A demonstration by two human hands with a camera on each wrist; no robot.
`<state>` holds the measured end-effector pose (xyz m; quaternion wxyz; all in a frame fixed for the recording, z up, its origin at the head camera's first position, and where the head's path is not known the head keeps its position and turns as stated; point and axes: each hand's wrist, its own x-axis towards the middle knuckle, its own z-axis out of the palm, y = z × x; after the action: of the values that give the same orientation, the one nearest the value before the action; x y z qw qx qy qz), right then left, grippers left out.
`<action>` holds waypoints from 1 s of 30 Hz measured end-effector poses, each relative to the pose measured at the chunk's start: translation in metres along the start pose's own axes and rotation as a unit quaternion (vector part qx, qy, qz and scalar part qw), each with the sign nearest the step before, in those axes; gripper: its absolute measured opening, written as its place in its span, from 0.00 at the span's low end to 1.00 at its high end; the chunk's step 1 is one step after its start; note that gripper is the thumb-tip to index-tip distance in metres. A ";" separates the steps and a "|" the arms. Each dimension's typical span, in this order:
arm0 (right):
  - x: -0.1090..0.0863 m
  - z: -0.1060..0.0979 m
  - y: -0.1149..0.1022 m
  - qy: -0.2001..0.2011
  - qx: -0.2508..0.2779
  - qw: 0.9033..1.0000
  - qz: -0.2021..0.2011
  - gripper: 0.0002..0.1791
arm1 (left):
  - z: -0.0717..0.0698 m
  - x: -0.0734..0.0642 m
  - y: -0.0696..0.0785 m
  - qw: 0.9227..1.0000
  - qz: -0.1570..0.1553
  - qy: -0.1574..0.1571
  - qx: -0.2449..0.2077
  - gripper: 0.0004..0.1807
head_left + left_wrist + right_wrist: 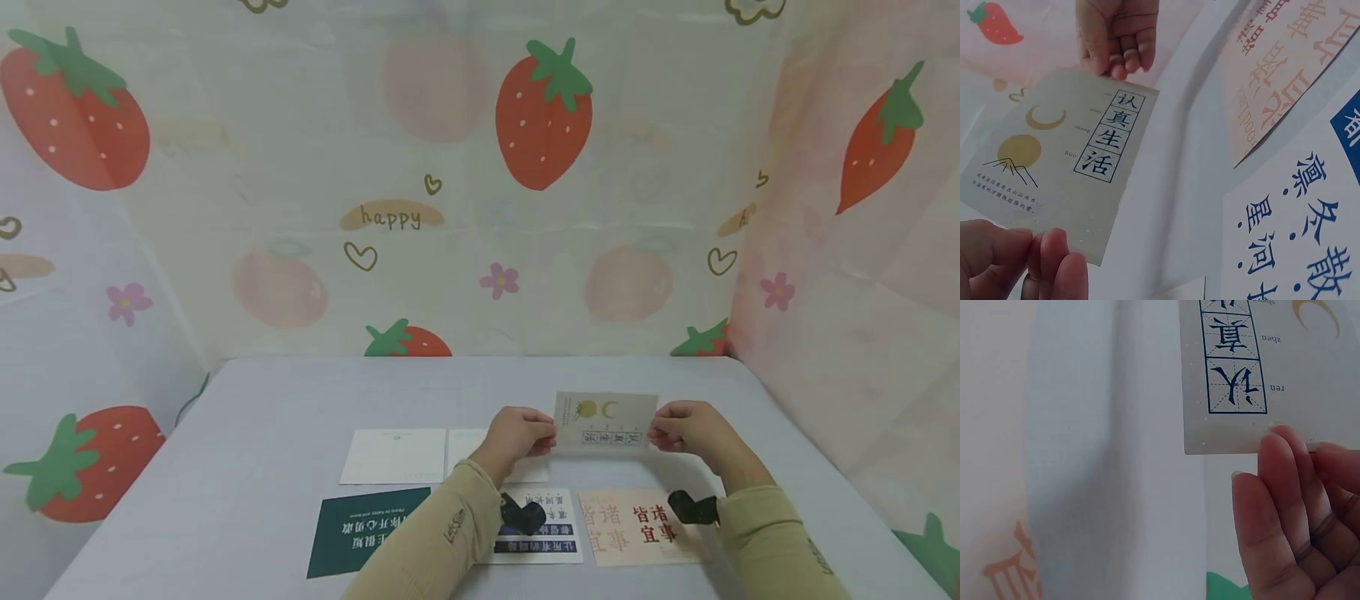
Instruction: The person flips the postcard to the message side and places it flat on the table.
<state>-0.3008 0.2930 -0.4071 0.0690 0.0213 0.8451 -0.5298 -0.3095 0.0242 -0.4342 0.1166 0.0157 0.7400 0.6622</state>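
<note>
A grey-beige postcard (606,419) with a gold sun, a crescent moon and boxed Chinese characters is held up above the table, its short sides pinched at either end. My left hand (519,440) grips one short edge between thumb and fingers; in the left wrist view its fingertips (1054,250) lie along the card's lower border. At the opposite edge my right hand (693,429) pinches the card, and the right wrist view shows the fingers (1279,462) at its corner. The printed side of the card (1060,156) faces me.
Below lie a dark green card (352,533), a white card with blue lettering (558,521) and a peach card with red lettering (637,529). Behind them are a blank-looking white card (393,457) and another (465,442) partly hidden by my left hand. Strawberry-print curtains (480,167) surround the white table (262,433).
</note>
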 end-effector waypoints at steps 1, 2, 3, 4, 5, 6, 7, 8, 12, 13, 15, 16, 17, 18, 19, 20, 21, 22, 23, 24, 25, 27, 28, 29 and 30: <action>0.000 0.000 0.000 -0.004 0.004 1.000 -0.003 0.10 | 0.000 0.000 0.000 1.000 -0.001 0.002 0.000 0.05; 0.000 0.000 0.000 -0.006 0.007 1.000 -0.005 0.11 | 0.000 0.001 0.000 1.000 -0.002 0.003 -0.002 0.06; 0.000 0.000 0.001 -0.008 0.006 1.000 -0.007 0.11 | 0.000 0.001 -0.001 1.000 -0.004 0.004 -0.003 0.06; 0.000 0.000 0.001 -0.008 0.005 1.000 -0.007 0.11 | 0.000 0.001 0.000 1.000 -0.006 0.005 -0.008 0.06; 0.000 0.000 0.001 -0.009 0.004 1.000 -0.007 0.11 | -0.001 0.002 0.000 1.000 -0.009 0.005 -0.013 0.07; 0.000 0.000 0.001 -0.011 0.002 1.000 -0.008 0.12 | -0.001 0.002 0.000 1.000 -0.012 0.005 -0.019 0.07; 0.000 0.001 0.001 -0.011 0.000 1.000 -0.007 0.12 | -0.002 0.003 0.000 1.000 -0.013 0.005 -0.024 0.08; 0.000 0.001 0.001 -0.012 -0.002 1.000 -0.007 0.12 | -0.002 0.003 -0.001 1.000 -0.012 0.006 -0.027 0.08; 0.000 0.000 0.002 -0.019 -0.006 1.000 -0.010 0.11 | -0.003 0.005 -0.001 0.999 -0.014 0.006 -0.034 0.10; 0.000 0.000 0.003 -0.023 -0.007 1.000 -0.013 0.11 | -0.003 0.005 -0.002 0.999 -0.012 0.005 -0.034 0.10; 0.000 -0.001 0.003 -0.027 -0.008 0.999 -0.015 0.10 | -0.004 0.005 -0.002 0.999 -0.011 0.003 -0.032 0.10; 0.000 -0.002 0.004 -0.028 -0.009 0.999 -0.016 0.10 | -0.004 0.005 -0.002 0.999 -0.009 0.003 -0.031 0.09; 0.000 -0.002 0.004 -0.034 -0.012 0.999 -0.021 0.11 | -0.004 0.005 -0.003 0.999 -0.007 0.001 -0.032 0.09; 0.000 -0.003 0.004 -0.035 -0.014 0.999 -0.022 0.11 | -0.004 0.005 -0.003 0.999 -0.005 0.000 -0.032 0.08; 0.000 -0.003 0.004 -0.035 -0.014 0.999 -0.022 0.12 | -0.005 0.005 -0.003 0.999 -0.002 -0.001 -0.032 0.08; 0.000 -0.003 0.005 -0.034 -0.011 0.999 -0.019 0.12 | -0.005 0.005 -0.003 1.000 0.000 0.000 -0.031 0.08; 0.000 -0.003 0.005 -0.036 -0.013 0.999 -0.021 0.12 | -0.005 0.004 -0.003 0.999 0.001 -0.001 -0.033 0.08; -0.001 -0.003 0.005 -0.038 -0.014 0.999 -0.022 0.13 | -0.005 0.004 -0.003 0.999 0.002 -0.002 -0.036 0.09; -0.001 -0.003 0.005 -0.041 -0.016 0.999 -0.024 0.13 | -0.005 0.003 -0.003 0.999 0.003 -0.002 -0.038 0.09; -0.001 -0.003 0.005 -0.038 -0.014 0.999 -0.021 0.13 | -0.005 0.003 -0.002 0.999 0.004 -0.003 -0.038 0.10; -0.001 -0.003 0.005 -0.038 -0.014 0.999 -0.021 0.13 | -0.005 0.002 -0.002 0.999 0.004 -0.003 -0.039 0.10; -0.002 -0.003 0.005 -0.040 -0.016 0.999 -0.023 0.13 | -0.005 0.002 -0.002 0.999 0.002 -0.004 -0.042 0.11; -0.002 -0.003 0.004 -0.041 -0.016 0.999 -0.023 0.14 | -0.006 0.002 -0.002 0.999 0.001 -0.004 -0.043 0.11; -0.003 -0.003 0.004 -0.041 -0.014 0.999 -0.022 0.14 | -0.006 0.002 -0.001 0.999 0.001 -0.004 -0.042 0.11; -0.003 -0.003 0.004 -0.040 -0.013 0.999 -0.022 0.14 | -0.006 0.002 -0.001 0.999 0.000 -0.003 -0.043 0.11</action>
<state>-0.2978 0.2972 -0.4089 0.0915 -0.0191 0.8485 -0.5210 -0.3121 0.0190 -0.4353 0.1196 0.0127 0.7108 0.6930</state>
